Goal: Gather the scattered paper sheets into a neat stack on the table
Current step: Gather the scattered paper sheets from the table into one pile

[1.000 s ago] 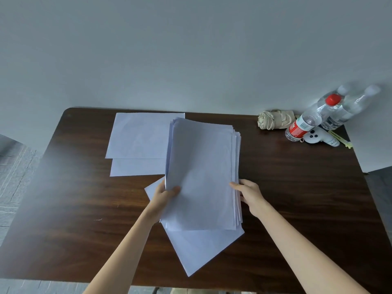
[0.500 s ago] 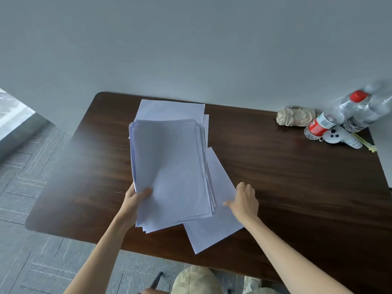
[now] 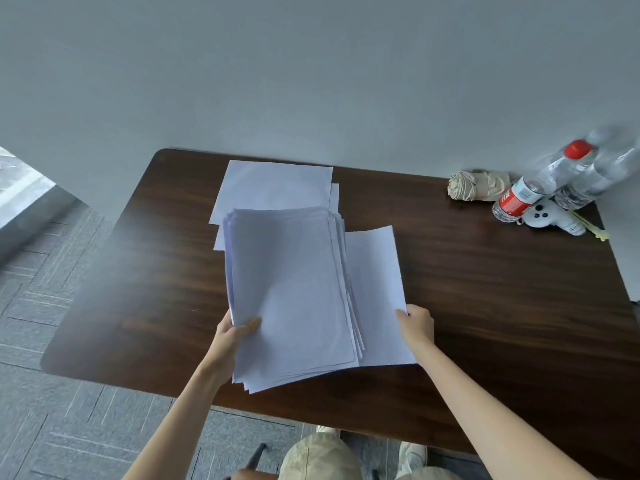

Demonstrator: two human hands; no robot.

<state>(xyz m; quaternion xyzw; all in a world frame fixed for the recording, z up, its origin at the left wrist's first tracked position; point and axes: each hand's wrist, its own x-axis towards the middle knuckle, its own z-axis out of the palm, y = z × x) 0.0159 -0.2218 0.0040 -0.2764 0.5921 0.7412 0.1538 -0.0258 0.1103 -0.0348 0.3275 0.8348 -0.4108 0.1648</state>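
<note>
I see the dark wooden tabletop [image 3: 485,289] across the middle of the view. On its left half is the stack of sheets [image 3: 291,292], a little fanned at the edges. At 12 o'clock from the stack two flat sheets [image 3: 273,185] lie overlapped, partly hidden behind its far edge. At 3 o'clock a single sheet [image 3: 375,271] goes under the stack's right side. Both bare forearms reach in from 6 o'clock. The left hand [image 3: 232,341] grips the stack's near-left corner, thumb on top, fingers below. The right hand [image 3: 417,325] pinches the single sheet's right edge. At 2 o'clock, in the far corner, are water bottles [image 3: 530,192] beside a rolled beige cloth thing [image 3: 478,185].
</note>
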